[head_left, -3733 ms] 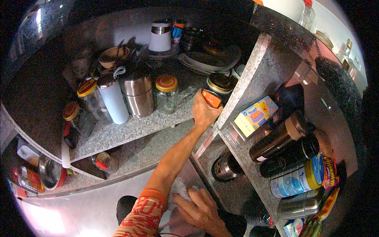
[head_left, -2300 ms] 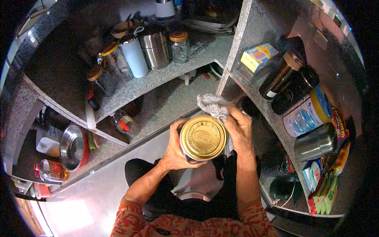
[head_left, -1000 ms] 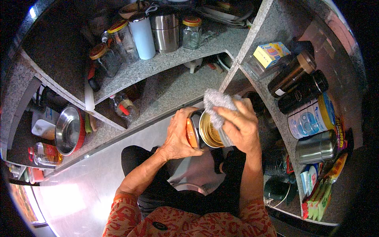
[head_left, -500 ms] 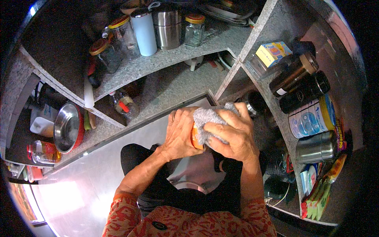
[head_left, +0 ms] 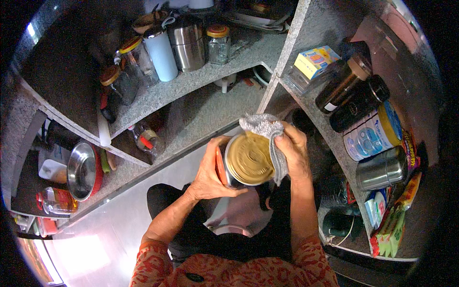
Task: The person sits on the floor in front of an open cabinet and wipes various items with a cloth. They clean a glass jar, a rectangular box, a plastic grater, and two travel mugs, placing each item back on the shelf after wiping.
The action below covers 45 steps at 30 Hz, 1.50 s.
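Note:
In front of my body I hold a metal can (head_left: 249, 160), its gold, ringed round end tilted up toward me and slightly blurred. Orange shows on its side beneath my fingers. My left hand (head_left: 209, 173) is wrapped around the can's left side, the thumb along its lower edge. A grey fuzzy cloth (head_left: 262, 125) is bunched in my right hand (head_left: 294, 150), closed at the can's right side. The cloth lies over the can's upper right rim and hangs down along its right edge.
Stone shelves surround me. Glass jars (head_left: 218, 45), a light blue bottle (head_left: 161, 57) and a steel canister (head_left: 187, 45) stand ahead. A red-sided metal bowl (head_left: 82, 170) is left. Rightward are a yellow box (head_left: 316, 61), dark flasks (head_left: 361, 103) and a large tin (head_left: 370, 136).
The can has turned so its gold round end now faces up to me. My right hand with the cloth has moved from its front to its right rim. The view has shifted slightly.

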Tool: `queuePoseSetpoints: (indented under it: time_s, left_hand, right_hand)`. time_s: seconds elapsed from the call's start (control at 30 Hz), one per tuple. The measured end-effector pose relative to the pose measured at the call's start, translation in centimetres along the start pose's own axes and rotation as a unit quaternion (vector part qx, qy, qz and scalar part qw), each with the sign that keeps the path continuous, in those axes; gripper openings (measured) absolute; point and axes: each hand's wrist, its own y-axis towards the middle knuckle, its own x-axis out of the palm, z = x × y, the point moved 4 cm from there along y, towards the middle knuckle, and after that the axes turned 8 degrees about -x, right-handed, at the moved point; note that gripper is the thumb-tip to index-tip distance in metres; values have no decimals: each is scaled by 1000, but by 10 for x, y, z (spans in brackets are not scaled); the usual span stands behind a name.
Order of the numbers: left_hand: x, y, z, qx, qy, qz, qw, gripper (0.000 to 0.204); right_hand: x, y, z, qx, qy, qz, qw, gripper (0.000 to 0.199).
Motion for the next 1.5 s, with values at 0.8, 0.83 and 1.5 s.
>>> queuePoseSetpoints:
  time_s: [0.8, 0.83, 1.5]
  left_hand:
    - [6, 9, -12, -134, -260, -41, 955, 105]
    - [7, 8, -10, -142, -264, -50, 953, 105]
    - [-13, 8, -16, -175, -426, 59, 886, 97]
  right_hand:
    - [7, 2, 10, 40, -33, 81, 995, 25]
    - [4, 4, 23, 28, -14, 76, 997, 26]
    - [36, -18, 14, -65, -81, 58, 993, 34]
